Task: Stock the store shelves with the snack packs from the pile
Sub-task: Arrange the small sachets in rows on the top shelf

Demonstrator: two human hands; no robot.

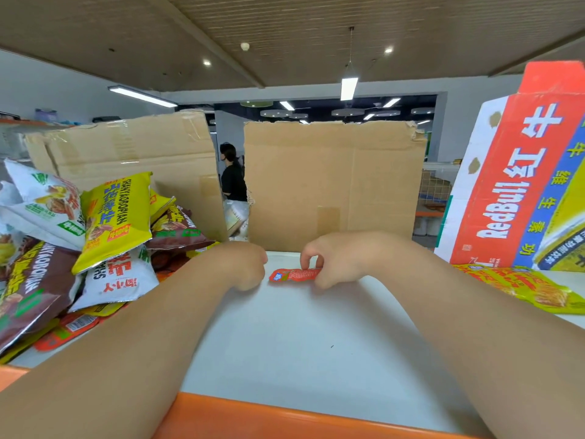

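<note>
red snack pack: small one, lying flat on the white shelf, toward the back; long axis runs 9 to 3 o'clock
right hand: forearm in from 5 o'clock, fingers curled down, pinching the pack's 3 o'clock end
left hand: in from 7 o'clock, fingers curled under, nothing visible in it, just beside the pack's 9 o'clock end
pile: yellow, white and brown bags heaped at 9 o'clock
cardboard sheet: upright at 12 o'clock
RedBull carton: standing at 2 o'clock, yellow pack flat in front of it
</note>
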